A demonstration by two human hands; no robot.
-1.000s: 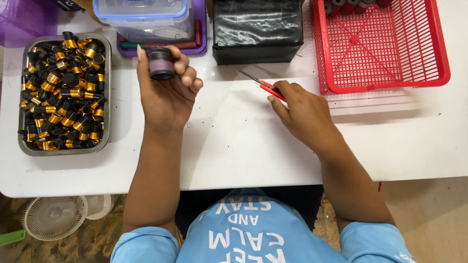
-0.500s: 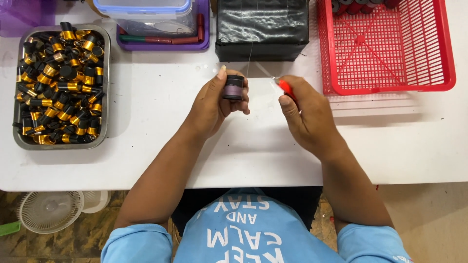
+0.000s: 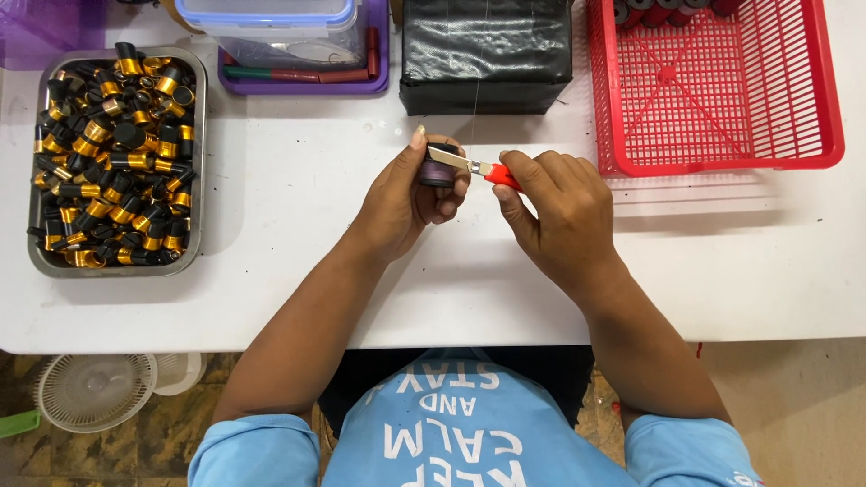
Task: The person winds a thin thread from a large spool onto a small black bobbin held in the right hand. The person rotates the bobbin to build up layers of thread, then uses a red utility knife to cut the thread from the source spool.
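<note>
A small black spool wound with purple thread (image 3: 437,168) is pinched in the left hand (image 3: 403,200); red-handled metal snips (image 3: 483,169), gripped by the right hand (image 3: 557,215), touch it. Light, rigid and round, it is best held by its rims.

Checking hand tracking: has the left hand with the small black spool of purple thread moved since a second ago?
Yes. The left hand carried the small black spool of purple thread rightward and toward the person, away from the metal tray.
</note>
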